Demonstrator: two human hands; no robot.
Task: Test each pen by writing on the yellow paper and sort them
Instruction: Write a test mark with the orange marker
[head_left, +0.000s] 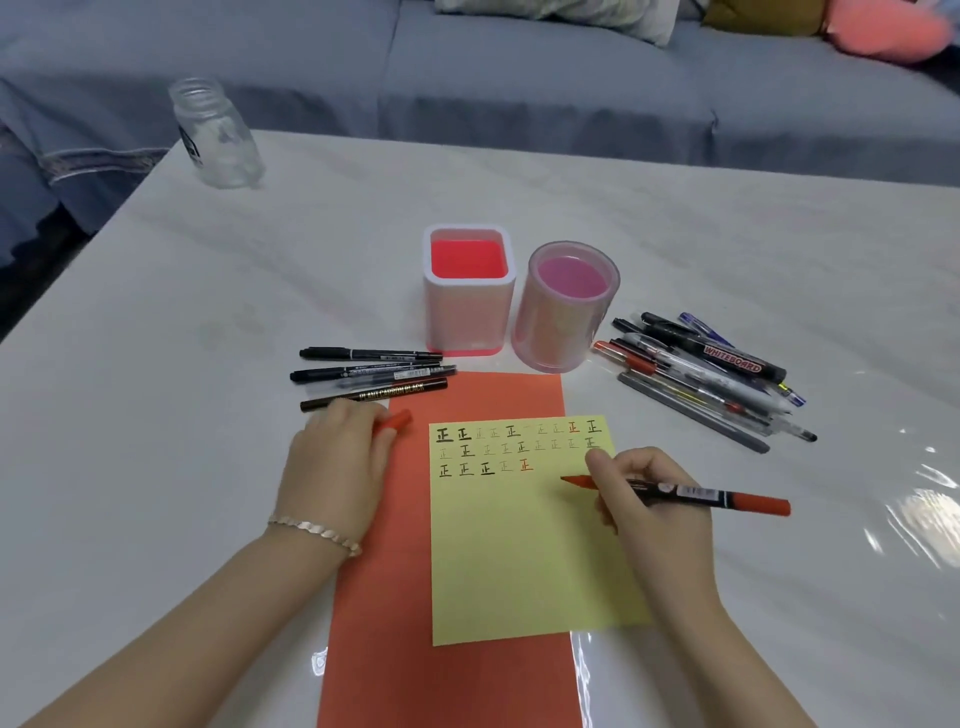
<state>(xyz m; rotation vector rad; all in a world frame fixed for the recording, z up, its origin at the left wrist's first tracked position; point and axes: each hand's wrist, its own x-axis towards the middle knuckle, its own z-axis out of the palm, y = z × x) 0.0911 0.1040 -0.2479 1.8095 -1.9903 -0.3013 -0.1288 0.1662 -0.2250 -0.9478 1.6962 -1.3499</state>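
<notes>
yellow paper (519, 561) near centre on orange sheet (447, 686); third row of marks part filled. right hand (654, 514) fingers (639, 460) grip red marker (727, 496), tip over the paper. left hand (332, 467) pinches its cap (397, 420). four black pens (371, 371) lie left, pen pile (711, 374) right, pink holders (467, 312) far. looks roughly midway.

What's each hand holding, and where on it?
Right hand holds the red marker on its barrel just behind the tip. Left hand pinches the red cap by one end; the other end sticks out.
</notes>
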